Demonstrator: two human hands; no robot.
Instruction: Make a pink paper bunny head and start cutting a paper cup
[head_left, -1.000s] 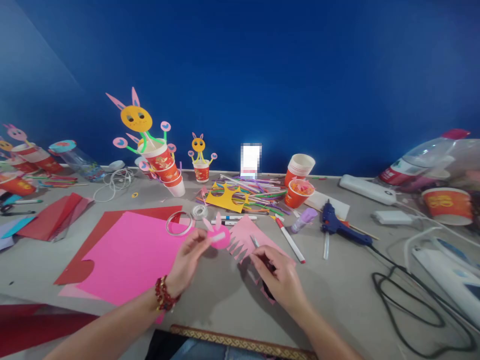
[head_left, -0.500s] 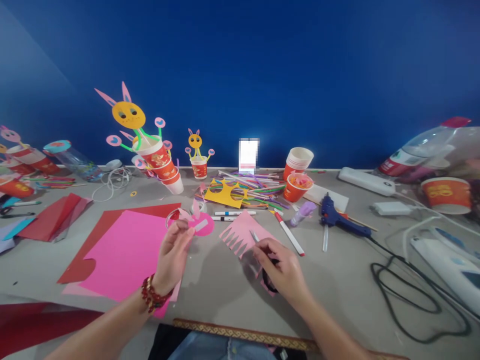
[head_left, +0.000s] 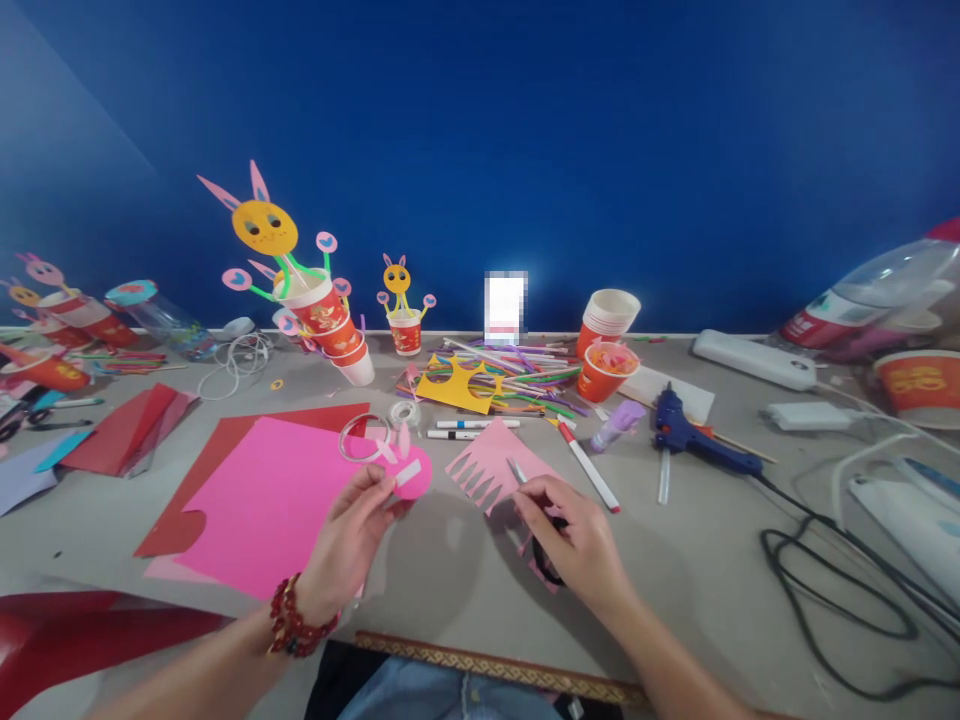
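A round pink paper piece (head_left: 419, 478) with light pink ears and a pale strip across it is pinched between the thumb and fingers of my left hand (head_left: 358, 530). Black-handled scissors (head_left: 547, 560) are in my right hand (head_left: 574, 535), with fingers round them and the tips pointing up and left. Under the blades lies a light pink sheet (head_left: 495, 460) with jagged cuts along its left edge. Bright pink paper (head_left: 262, 500) rests on red paper (head_left: 169, 520) left of my left hand.
Behind my hands are a yellow paper scrap (head_left: 456, 388), pens (head_left: 480, 424) and a tape roll (head_left: 405, 413). Stacked cups with a rabbit figure (head_left: 319, 315) stand at the back left. At the right lie a blue glue gun (head_left: 697, 440), its cable and a power strip (head_left: 754, 360).
My left hand has moved slightly down and turned the round pink piece more upright. The whole view has shifted a little. My right hand still holds the scissors over the light pink sheet.
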